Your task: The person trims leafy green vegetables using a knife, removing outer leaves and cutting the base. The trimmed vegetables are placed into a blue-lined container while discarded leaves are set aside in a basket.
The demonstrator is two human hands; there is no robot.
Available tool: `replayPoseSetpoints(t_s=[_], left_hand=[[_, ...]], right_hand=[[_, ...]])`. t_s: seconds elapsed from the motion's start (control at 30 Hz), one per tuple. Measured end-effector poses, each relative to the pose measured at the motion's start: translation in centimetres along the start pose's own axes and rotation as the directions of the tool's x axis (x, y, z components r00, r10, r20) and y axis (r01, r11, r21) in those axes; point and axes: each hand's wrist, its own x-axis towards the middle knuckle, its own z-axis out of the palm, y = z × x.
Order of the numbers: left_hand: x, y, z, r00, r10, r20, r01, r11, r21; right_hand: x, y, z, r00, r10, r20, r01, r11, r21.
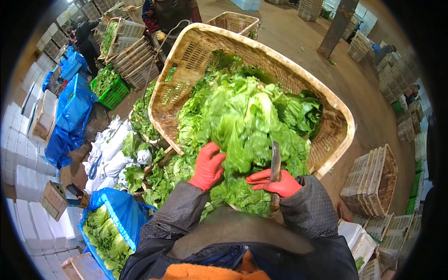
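Before me, a large plastic crate point(341, 140) with brown-stained walls tilts toward me, heaped with green leaf lettuce point(245, 115). My left hand point(209, 167), in a red rubber glove, has curled fingers at the near edge of the heap; whether a leaf is pinched in them cannot be told. My right hand point(280, 184), gloved the same way, holds a knife point(275, 157) with its worn blade pointing away from me and its fingers stretched toward the leaves. Loose lettuce leaves point(232, 196) lie beneath and between both hands, against my apron point(241, 227).
At lower left stands a blue plastic bag point(119, 201) filled with lettuce heads. White bags point(112, 154) and a green crate point(115, 92) of leaves lie beyond. Stacked crates point(371, 180) stand at right. Across the big crate is another person point(171, 15). A metal post point(337, 29) rises behind.
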Motion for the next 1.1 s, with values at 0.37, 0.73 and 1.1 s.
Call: replayPoseSetpoints(t_s=[0.37,0.73,1.1], left_hand=[[12.8,-5.2,-10.6,0.819,-0.554,-0.149,0.429,0.764,-0.482],[17.9,-6.6,-3.8,0.574,-0.512,0.639,0.813,0.266,-0.518],[1.1,1.5,-9.0,0.836,-0.542,0.085,0.451,0.589,-0.671]], right_hand=[[0.5,-8.8,5.8,0.728,-0.562,-0.393,0.468,0.826,-0.315],[4.8,-2.3,-0.7,0.923,-0.324,-0.206,0.341,0.938,0.055],[5.7,-3.0,-0.3,0.879,-0.206,-0.429,0.223,0.975,-0.01]])
